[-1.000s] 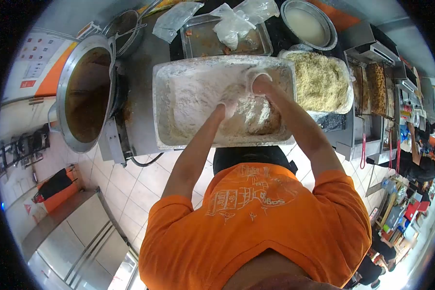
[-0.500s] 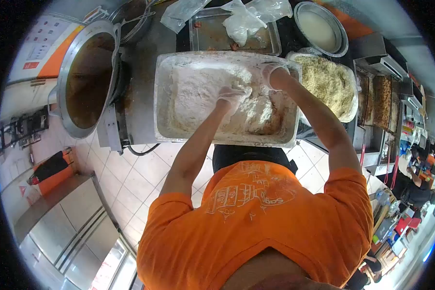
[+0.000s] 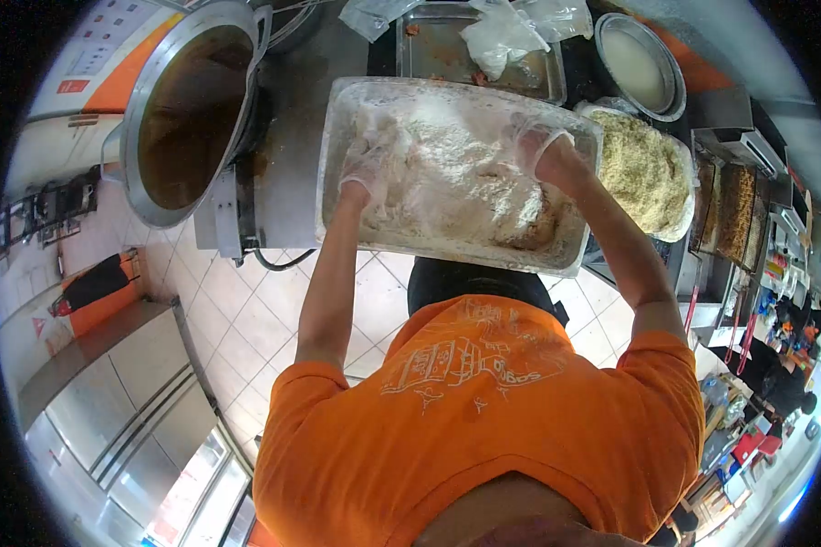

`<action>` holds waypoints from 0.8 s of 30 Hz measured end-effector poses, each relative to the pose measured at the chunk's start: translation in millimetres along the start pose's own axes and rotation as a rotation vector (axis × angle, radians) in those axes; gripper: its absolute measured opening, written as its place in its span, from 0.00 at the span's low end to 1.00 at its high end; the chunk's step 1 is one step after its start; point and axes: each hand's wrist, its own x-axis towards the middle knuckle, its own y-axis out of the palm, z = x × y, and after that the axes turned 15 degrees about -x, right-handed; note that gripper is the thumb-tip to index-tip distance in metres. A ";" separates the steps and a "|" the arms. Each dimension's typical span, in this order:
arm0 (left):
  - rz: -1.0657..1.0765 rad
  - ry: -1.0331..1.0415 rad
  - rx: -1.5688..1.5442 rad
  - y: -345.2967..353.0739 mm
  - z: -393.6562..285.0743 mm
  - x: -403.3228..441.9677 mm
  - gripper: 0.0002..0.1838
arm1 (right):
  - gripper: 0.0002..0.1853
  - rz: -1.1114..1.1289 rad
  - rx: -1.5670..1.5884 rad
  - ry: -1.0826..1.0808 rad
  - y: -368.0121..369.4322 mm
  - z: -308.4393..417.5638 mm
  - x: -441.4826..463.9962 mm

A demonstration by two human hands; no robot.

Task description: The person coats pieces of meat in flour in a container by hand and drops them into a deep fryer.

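A large pale tub of white flour stands in front of me. My left hand, in a clear flour-dusted glove, is in the flour near the tub's left wall. Its fingers look stretched out, though flour partly covers them. Toward the right end of the tub, my right hand is also gloved and touches the flour. Its fingertips blend into the flour, so I cannot make out their shape. Brownish, lumpy flour-coated pieces show in the tub's lower right part.
A big pot of brown liquid stands at the left. Behind the tub are a metal tray, plastic bags and a bowl of whitish liquid. A container of yellowish crumbs adjoins the tub's right side; fryer baskets lie beyond.
My left hand has moved from the middle of the flour to the tub's left side. The flour surface in the middle looks more spread out. My view has shifted slightly.
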 end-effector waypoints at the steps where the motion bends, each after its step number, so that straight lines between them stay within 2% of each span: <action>1: -0.039 -0.020 -0.101 1.8 17.8 2.7 0.22 | 0.18 -0.065 0.487 0.015 23.4 5.4 12.3; 2: -0.078 -0.041 -0.204 2.9 28.1 2.4 0.23 | 0.18 -0.125 0.974 0.030 38.0 10.6 19.3; 3: -0.080 -0.045 -0.204 -1.2 15.0 -4.2 0.23 | 0.18 -0.123 0.974 0.026 38.7 18.3 20.0; 5: 0.103 -0.347 0.400 -8.9 -32.6 -23.2 0.25 | 0.20 -0.598 0.589 -0.080 33.2 37.4 22.6; 6: 0.096 -0.353 0.396 -4.0 -32.9 -30.4 0.25 | 0.20 -0.597 0.586 -0.091 32.6 41.8 26.7; 8: 0.343 -0.522 0.404 15.2 -19.2 -42.8 0.25 | 0.25 -0.179 0.033 0.108 30.2 49.3 35.1; 9: 0.337 -0.528 0.397 39.0 1.7 -49.6 0.25 | 0.25 -0.179 0.029 0.098 14.1 60.2 37.5; 11: 0.119 -0.355 0.452 88.0 43.2 -56.6 0.27 | 0.30 0.536 0.171 0.123 -30.6 87.0 37.9; 12: 0.117 -0.355 0.452 89.1 33.9 -50.7 0.27 | 0.30 0.535 0.168 0.122 -21.9 96.6 35.3; 14: 0.149 -0.064 -0.008 80.8 -1.5 -36.5 0.26 | 0.31 0.375 -0.094 -0.100 22.2 122.6 32.1; 15: 0.148 -0.064 -0.006 73.0 -17.4 -30.4 0.26 | 0.31 0.373 -0.094 -0.100 38.0 133.3 36.2; 17: 0.317 -0.104 -0.023 58.2 -40.1 -21.6 0.26 | 0.29 0.422 0.064 -0.174 64.6 153.7 47.3; 21: 0.258 0.002 -0.030 73.4 -11.0 -20.0 0.25 | 0.26 0.276 0.219 -0.112 98.8 168.5 58.6; 24: 0.326 -0.455 -0.636 59.9 -24.9 -25.5 0.25 | 0.28 0.227 0.251 -0.297 101.2 151.8 71.5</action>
